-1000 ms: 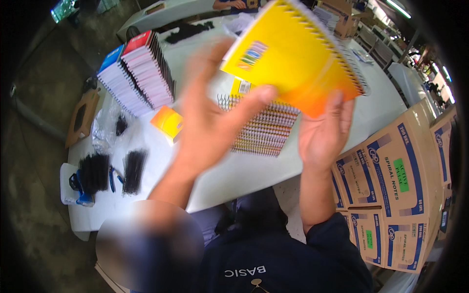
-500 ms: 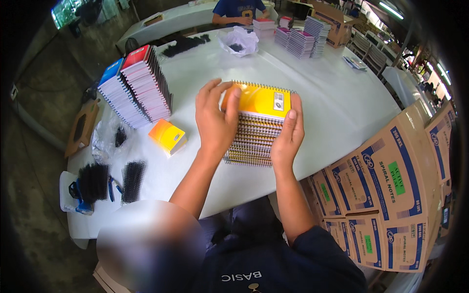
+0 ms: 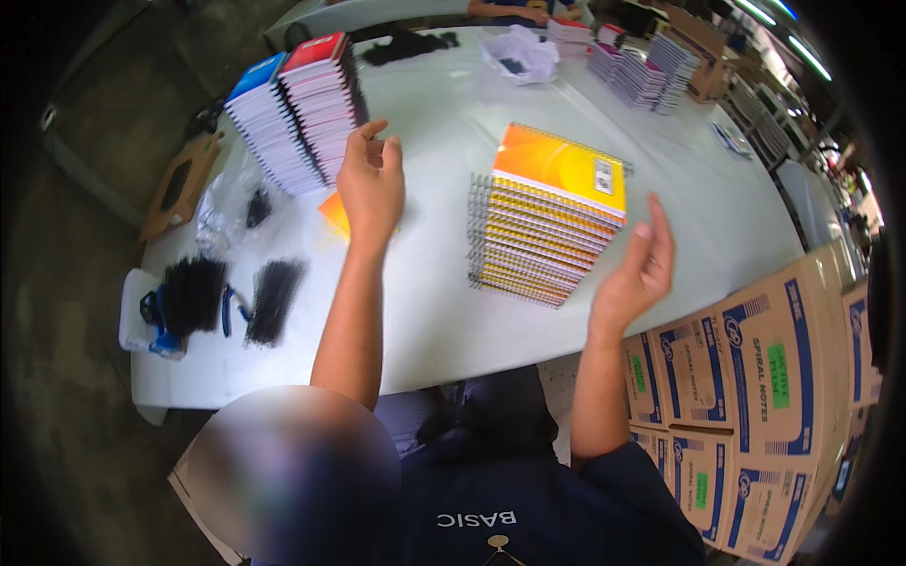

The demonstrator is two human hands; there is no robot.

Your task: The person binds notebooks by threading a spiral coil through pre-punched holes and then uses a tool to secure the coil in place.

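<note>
A tall stack of yellow-orange spiral notebooks (image 3: 557,174) stands on the white table (image 3: 444,330), its wire coils showing along the sides. My right hand (image 3: 640,275) is just right of the stack and apart from it, fingers partly curled and nothing in them. Over to the left, my left hand (image 3: 372,184) is raised with bent fingers and thumb apart, holding nothing. It partly hides a small orange-yellow pad (image 3: 334,213) on the table. Just beyond that hand rise a stack of red-topped notebooks (image 3: 326,108) and a stack of blue-topped ones (image 3: 269,123).
Black coils (image 3: 274,302) lie at the left beside blue-handled pliers (image 3: 229,311) and a white bin (image 3: 139,311). Printed cartons (image 3: 764,377) are piled against the right edge. At the far side are a plastic bag (image 3: 519,55), purple-topped notebook stacks (image 3: 642,80) and another person (image 3: 519,11).
Both hands have let go of the yellow notebook stack. My left hand has moved left toward the small pad; my right has drawn off to the right. The view has shifted.
</note>
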